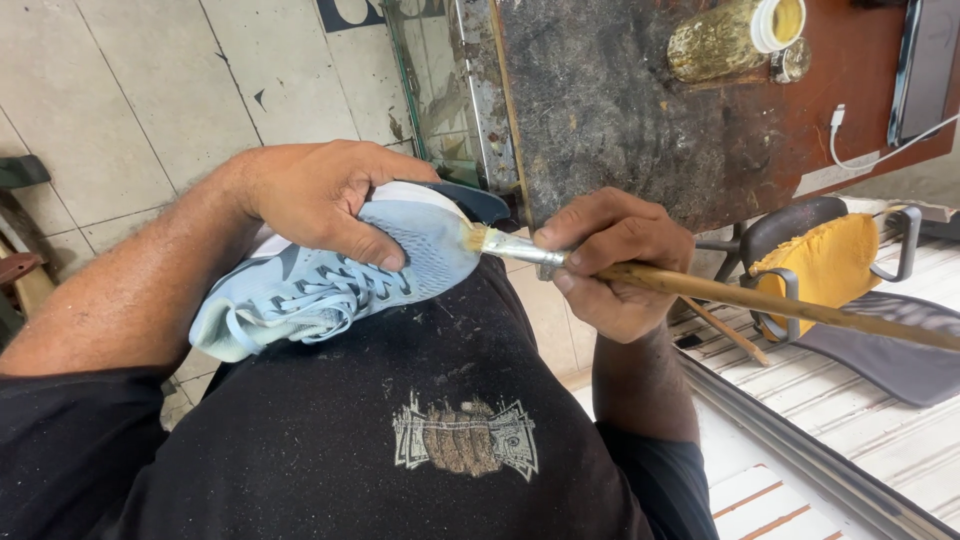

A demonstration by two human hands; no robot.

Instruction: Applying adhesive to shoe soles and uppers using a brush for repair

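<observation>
My left hand (pixel 320 195) grips a light blue sneaker (pixel 330 275) from above, pressing it against my black shirt with its toe pointing right. My right hand (pixel 615 260) holds a long wooden-handled paintbrush (pixel 760 298) near its metal ferrule. The brush's pale bristles (pixel 477 238) touch the sneaker's toe edge by the white sole.
A stained dark workbench (pixel 640 110) lies ahead, carrying a glue-smeared jar with a white rim (pixel 730 35), a white charging cable (pixel 860 150) and a dark device at its far right. A chair with a yellow cushion (pixel 825 265) stands to the right. Tiled floor lies at left.
</observation>
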